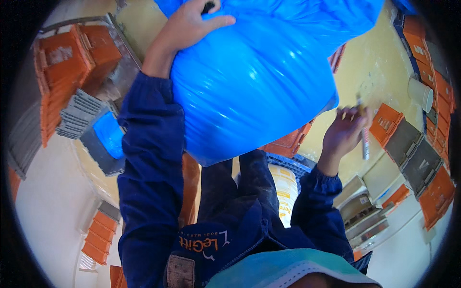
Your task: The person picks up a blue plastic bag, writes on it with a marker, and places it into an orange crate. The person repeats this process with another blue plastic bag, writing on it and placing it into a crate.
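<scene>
A large, glossy blue plastic bag (pixel 254 81), bulging and full, fills the top middle in front of my body. My left hand (pixel 194 24) rests against its upper left side, with the thumb stretched over the plastic. Its fingers curl around a small black thing (pixel 208 7), which looks like a pen cap. To the right of the bag, my right hand (pixel 345 132) is raised and apart from it. Between its fingers is a slim marker pen (pixel 366 144) with a white and reddish barrel, slightly blurred. What is inside the bag is hidden.
Orange crates (pixel 60 53) and a grey crate with blue plastic (pixel 108 134) stand on the left. More orange and grey crates (pixel 422 165) line the right, near a white bucket (pixel 420 93). A white sack with yellow print (pixel 285 187) lies beside my legs.
</scene>
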A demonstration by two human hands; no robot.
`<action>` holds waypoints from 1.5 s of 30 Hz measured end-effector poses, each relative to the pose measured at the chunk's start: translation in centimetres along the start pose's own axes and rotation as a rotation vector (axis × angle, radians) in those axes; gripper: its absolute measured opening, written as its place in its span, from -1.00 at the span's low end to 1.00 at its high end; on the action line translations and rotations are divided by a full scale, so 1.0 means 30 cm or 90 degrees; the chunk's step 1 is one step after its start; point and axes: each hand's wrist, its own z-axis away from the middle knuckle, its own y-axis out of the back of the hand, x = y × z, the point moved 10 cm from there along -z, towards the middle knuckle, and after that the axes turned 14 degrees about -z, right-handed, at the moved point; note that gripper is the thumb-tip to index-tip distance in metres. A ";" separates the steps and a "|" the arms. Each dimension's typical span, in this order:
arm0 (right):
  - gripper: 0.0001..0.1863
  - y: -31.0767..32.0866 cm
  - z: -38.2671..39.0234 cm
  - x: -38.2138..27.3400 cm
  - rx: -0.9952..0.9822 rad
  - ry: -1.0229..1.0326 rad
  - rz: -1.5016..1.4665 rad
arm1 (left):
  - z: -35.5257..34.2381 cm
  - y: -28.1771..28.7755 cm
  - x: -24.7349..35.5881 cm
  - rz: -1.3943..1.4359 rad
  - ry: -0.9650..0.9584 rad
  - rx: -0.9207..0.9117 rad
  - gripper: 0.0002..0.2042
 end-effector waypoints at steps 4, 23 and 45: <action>-0.62 -0.221 -0.121 0.057 -0.072 0.067 -0.045 | -0.040 0.027 0.054 0.035 -0.065 0.041 -0.55; -0.67 -0.343 -0.231 0.142 -0.029 0.045 -0.063 | -0.019 0.122 0.175 -0.180 -0.051 0.082 -0.70; -0.82 -0.177 -0.329 0.143 0.027 0.096 -0.168 | -0.088 -0.044 0.365 0.065 -0.385 -0.101 -0.64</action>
